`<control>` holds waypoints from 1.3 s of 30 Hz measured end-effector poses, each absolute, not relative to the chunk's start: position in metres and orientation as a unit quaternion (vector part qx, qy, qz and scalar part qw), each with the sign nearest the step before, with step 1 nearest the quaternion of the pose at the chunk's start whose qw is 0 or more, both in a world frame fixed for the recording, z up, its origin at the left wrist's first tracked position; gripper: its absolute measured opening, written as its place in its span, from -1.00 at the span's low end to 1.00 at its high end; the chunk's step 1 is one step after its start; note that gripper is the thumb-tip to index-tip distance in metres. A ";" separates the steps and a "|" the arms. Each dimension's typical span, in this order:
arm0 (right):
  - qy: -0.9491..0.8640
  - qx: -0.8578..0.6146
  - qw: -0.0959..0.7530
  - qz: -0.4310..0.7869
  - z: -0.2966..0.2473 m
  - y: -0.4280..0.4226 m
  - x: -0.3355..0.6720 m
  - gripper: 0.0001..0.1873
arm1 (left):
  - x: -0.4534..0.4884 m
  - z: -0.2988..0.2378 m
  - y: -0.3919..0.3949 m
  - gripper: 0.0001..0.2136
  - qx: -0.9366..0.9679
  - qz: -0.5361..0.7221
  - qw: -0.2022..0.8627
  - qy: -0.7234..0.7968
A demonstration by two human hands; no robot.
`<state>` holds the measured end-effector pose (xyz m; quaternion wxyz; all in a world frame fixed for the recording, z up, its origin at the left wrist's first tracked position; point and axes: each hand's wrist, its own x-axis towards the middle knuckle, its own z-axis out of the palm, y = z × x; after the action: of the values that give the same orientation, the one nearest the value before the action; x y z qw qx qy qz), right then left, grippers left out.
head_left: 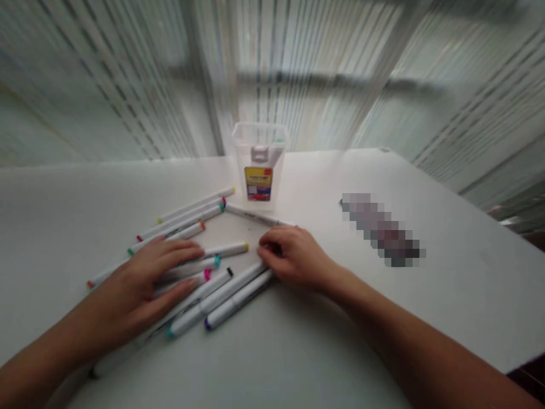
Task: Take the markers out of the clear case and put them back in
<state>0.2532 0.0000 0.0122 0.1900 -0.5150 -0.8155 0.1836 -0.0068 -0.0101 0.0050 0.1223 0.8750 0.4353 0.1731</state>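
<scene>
White markers with coloured ends lie in a loose row across the white table. My left hand [159, 270] rests palm down over several of them, fingers stretched and thumb apart, covering parts of the markers with a turquoise end [208, 264] and a pink end [207, 275]. My right hand [296, 253] has its thumb and fingers curled together at the far end of a teal-ended marker [221, 295]. Beside it, a purple-ended marker [238, 301] runs under the same hand. Another white marker [251, 214] reaches the back of my right fingers.
Behind the markers stands a clear plastic container [279, 170] with a yellow label; a green-ended marker shows faintly inside. To the right lies a pixelated long object [381, 230] on the table [460, 272]. Striped sheer curtains [298, 57] hang beyond the table's back edge.
</scene>
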 end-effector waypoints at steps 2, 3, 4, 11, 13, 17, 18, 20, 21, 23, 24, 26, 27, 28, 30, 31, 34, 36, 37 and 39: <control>-0.808 -0.519 0.200 0.195 0.011 0.003 0.252 -0.87 | -0.005 0.009 -0.009 -0.65 0.868 0.145 0.151 0.450; -0.806 -0.519 0.202 0.201 0.010 0.004 0.252 -0.87 | -0.004 0.010 -0.008 -0.65 0.867 0.141 0.155 0.452; -0.806 -0.517 0.203 0.205 0.011 0.004 0.252 -0.86 | -0.003 0.012 -0.007 -0.65 0.864 0.139 0.157 0.459; -0.806 -0.509 0.221 0.207 0.015 0.002 0.253 -0.82 | -0.002 0.016 -0.009 -0.66 0.865 0.142 0.157 0.456; -0.791 -0.522 0.252 0.195 0.015 0.005 0.256 -0.81 | -0.002 0.016 -0.008 -0.67 0.865 0.143 0.160 0.453; -0.746 -0.585 0.298 0.115 0.014 0.013 0.266 -0.79 | -0.001 0.016 -0.008 -0.68 0.864 0.150 0.169 0.450; -0.743 -0.597 0.285 0.103 0.013 0.015 0.268 -0.76 | -0.001 0.016 -0.008 -0.68 0.864 0.149 0.171 0.450; -0.750 -0.611 0.235 0.098 0.011 0.019 0.271 -0.74 | -0.001 0.017 -0.009 -0.70 0.864 0.149 0.170 0.450; -0.755 -0.613 0.210 0.101 0.009 0.020 0.271 -0.75 | -0.002 0.017 -0.009 -0.71 0.864 0.150 0.169 0.451; -0.767 -0.610 0.170 0.105 0.007 0.022 0.270 -0.82 | -0.002 0.016 -0.009 -0.72 0.863 0.156 0.169 0.450; -0.771 -0.607 0.160 0.104 0.007 0.023 0.270 -0.85 | -0.002 0.016 -0.009 -0.72 0.862 0.160 0.171 0.449; -0.776 -0.601 0.161 0.106 0.009 0.023 0.270 -0.86 | -0.003 0.015 -0.009 -0.73 0.860 0.169 0.177 0.447; -0.775 -0.598 0.175 0.110 0.012 0.022 0.271 -0.86 | -0.003 0.014 -0.009 -0.73 0.859 0.172 0.179 0.447; -0.772 -0.593 0.198 0.118 0.015 0.021 0.272 -0.86 | -0.003 0.014 -0.009 -0.73 0.858 0.175 0.180 0.447; -0.759 -0.574 0.273 0.139 0.025 0.015 0.276 -0.84 | -0.003 0.014 -0.009 -0.74 0.857 0.179 0.180 0.448; -0.747 -0.560 0.325 0.150 0.033 0.011 0.278 -0.84 | -0.003 0.014 -0.009 -0.74 0.857 0.180 0.181 0.448; -0.678 -0.509 0.509 0.147 0.070 -0.001 0.286 -0.83 | -0.002 0.015 -0.009 -0.75 0.857 0.182 0.188 0.444; -0.626 -0.479 0.608 0.096 0.107 -0.003 0.289 -0.84 | -0.002 0.016 -0.009 -0.77 0.856 0.186 0.191 0.443; -0.605 -0.465 0.645 0.045 0.127 0.000 0.289 -0.85 | -0.002 0.016 -0.009 -0.76 0.855 0.189 0.191 0.443; -0.639 -0.482 0.599 -0.011 0.165 0.013 0.285 -0.86 | -0.003 0.017 -0.008 -0.76 0.854 0.191 0.191 0.444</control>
<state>0.2849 0.0133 0.1646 0.5993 -0.4816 -0.6393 -0.0113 -0.0027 -0.0084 0.0167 0.1908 0.8543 0.4441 0.1913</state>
